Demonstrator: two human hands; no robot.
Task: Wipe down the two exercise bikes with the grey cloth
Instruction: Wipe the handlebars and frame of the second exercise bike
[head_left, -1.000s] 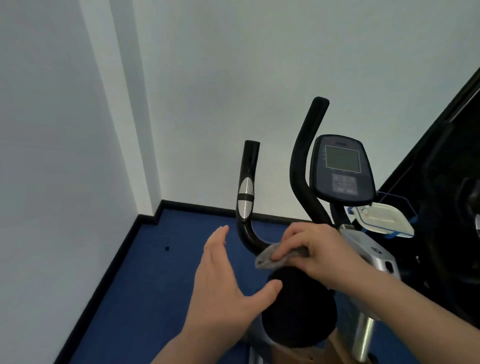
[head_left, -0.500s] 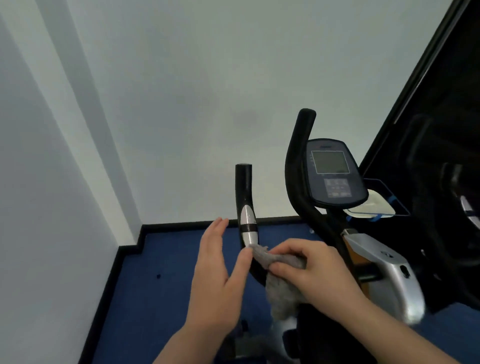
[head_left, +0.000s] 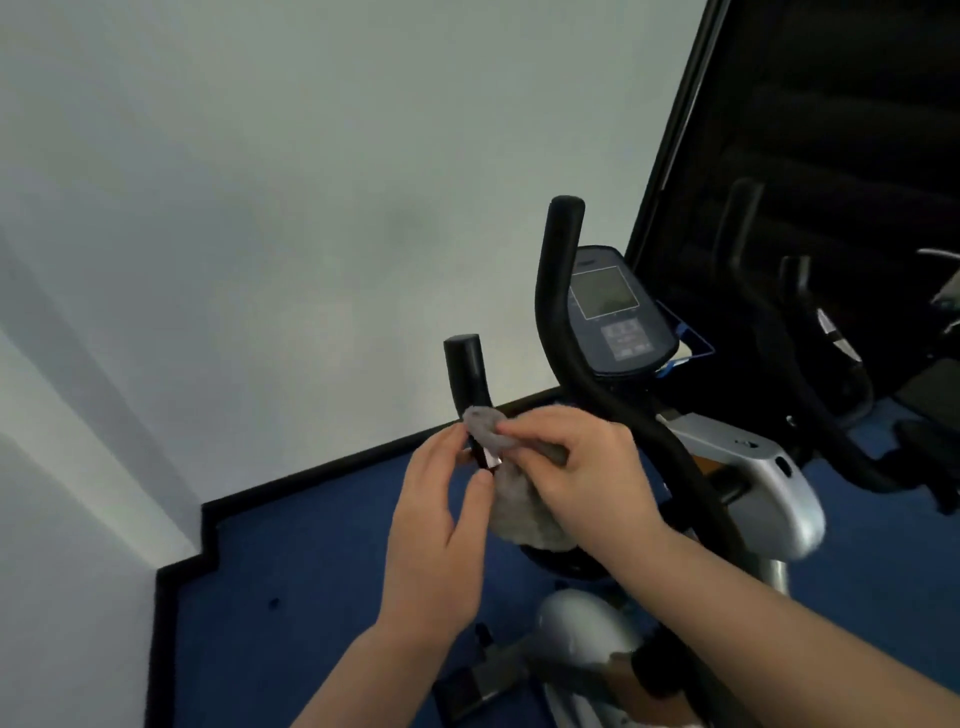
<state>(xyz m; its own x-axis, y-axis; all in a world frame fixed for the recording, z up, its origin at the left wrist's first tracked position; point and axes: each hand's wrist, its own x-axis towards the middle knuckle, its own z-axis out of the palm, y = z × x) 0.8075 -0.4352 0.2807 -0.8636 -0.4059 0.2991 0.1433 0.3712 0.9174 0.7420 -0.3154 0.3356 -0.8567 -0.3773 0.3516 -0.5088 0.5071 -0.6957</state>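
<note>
A black and silver exercise bike (head_left: 763, 499) stands in front of me, with a console (head_left: 613, 317) between two black handlebars. My right hand (head_left: 576, 473) grips the grey cloth (head_left: 511, 499) and presses its top over the left handlebar (head_left: 467, 374), at the silver sensor band. My left hand (head_left: 441, 525) is beside that handlebar, fingers touching it and thumb near the cloth. A second bike (head_left: 831, 364) shows dark at the right edge.
White walls meet in a stepped corner at the left, with black skirting (head_left: 208, 519) over a blue carpet (head_left: 311, 571). A dark window or panel (head_left: 810, 130) fills the upper right. A blue-edged holder (head_left: 691, 348) sits behind the console.
The view has tilted and shifted. My right hand has carried the cloth up from the handlebar's lower curve onto the sensor band. My left hand has closed in against the handlebar.
</note>
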